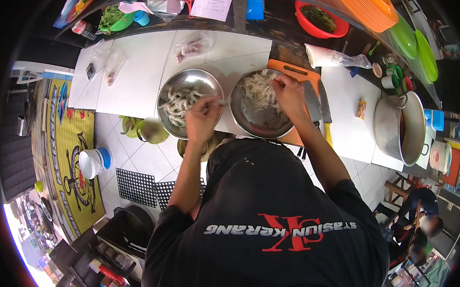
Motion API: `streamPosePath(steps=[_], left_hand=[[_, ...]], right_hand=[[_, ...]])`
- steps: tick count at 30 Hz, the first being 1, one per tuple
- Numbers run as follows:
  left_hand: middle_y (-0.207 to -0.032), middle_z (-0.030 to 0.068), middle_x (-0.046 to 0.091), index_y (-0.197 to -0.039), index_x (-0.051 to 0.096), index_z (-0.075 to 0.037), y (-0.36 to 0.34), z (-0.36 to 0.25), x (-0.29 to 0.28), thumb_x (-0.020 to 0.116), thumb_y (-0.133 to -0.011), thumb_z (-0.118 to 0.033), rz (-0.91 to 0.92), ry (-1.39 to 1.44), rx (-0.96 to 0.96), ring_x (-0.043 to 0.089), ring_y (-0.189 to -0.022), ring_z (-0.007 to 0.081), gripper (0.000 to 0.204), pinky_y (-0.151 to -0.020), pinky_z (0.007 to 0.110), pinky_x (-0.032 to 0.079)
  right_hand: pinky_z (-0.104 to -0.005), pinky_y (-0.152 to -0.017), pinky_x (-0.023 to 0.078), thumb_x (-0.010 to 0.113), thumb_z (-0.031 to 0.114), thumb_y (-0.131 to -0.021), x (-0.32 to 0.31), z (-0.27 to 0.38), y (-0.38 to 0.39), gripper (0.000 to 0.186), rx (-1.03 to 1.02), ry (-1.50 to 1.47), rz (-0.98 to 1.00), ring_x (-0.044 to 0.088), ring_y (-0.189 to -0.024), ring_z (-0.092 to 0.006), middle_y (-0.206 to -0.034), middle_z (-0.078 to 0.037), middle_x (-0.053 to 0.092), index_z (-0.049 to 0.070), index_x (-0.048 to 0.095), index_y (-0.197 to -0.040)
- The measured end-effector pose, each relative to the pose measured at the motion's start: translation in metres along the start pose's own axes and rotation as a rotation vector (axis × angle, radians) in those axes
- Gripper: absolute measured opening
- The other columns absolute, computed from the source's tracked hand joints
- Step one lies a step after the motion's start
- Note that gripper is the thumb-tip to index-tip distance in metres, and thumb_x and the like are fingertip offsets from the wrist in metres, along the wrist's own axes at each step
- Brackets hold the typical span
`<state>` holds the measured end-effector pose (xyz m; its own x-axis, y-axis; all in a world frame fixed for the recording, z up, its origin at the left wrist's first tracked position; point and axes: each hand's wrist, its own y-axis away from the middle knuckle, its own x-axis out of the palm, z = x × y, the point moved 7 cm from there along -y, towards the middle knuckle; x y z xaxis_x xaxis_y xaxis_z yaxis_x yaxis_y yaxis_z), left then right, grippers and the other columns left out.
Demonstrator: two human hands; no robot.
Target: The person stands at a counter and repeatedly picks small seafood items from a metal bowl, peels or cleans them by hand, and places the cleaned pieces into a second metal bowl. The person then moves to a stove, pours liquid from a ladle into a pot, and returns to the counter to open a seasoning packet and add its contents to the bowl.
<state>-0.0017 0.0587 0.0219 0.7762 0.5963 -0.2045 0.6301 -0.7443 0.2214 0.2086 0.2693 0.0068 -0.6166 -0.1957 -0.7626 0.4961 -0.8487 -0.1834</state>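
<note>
Two round steel bowls sit side by side at the counter's near edge. In the left bowl (165, 115) lie several grey shrimp (176, 106). My left hand (203, 117) is above that bowl's right side, its fingers pinched together. A small greyish shrimp (223, 101) pokes out of the fingertips toward the other bowl. The right bowl (255, 126) contains a pile of pale, thin, translucent pieces like shrimp shells (257, 91). Over this pile's right edge my right hand (288, 94) has its fingers curled and closed; what they hold is hidden.
Under the right bowl is an orange cutting board (301, 73), with a yellow-handled knife (325, 108) beside it. A large metal pot (413, 128) stands far right. Plastic bags (195, 45) lie behind the bowls. A shelf above carries a red basin (307, 27) and stacked orange plates (370, 6).
</note>
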Motion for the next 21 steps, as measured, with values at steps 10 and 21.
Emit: streamPosePath(steps=[10,21], left_hand=[[-0.127,0.0246,0.066,-0.119,0.069,0.002,0.003,-0.003,-0.081,0.067,-0.087,-0.011,-0.290,-0.916,0.245,0.062,-0.120,0.0396,0.035,-0.103,0.045,0.048],[-0.124,0.0221,0.068,-0.122,0.067,0.000,0.017,-0.034,0.017,0.071,-0.089,-0.021,0.092,-0.645,0.253,0.063,-0.118,0.0393,0.039,-0.100,0.045,0.050]], right_hand=[[-0.0472,-0.096,0.048,0.065,0.006,-0.078,0.021,-0.007,0.055,0.021,-0.288,0.404,0.390,0.055,-0.117,-0.0339,-0.116,-0.010,0.063,0.011,0.074,-0.097],[-0.0463,-0.097,0.042,0.074,0.020,-0.083,-0.014,-0.012,0.114,0.012,-0.372,0.338,0.748,0.047,-0.123,-0.0297,-0.112,-0.006,0.059,0.012,0.071,-0.091]])
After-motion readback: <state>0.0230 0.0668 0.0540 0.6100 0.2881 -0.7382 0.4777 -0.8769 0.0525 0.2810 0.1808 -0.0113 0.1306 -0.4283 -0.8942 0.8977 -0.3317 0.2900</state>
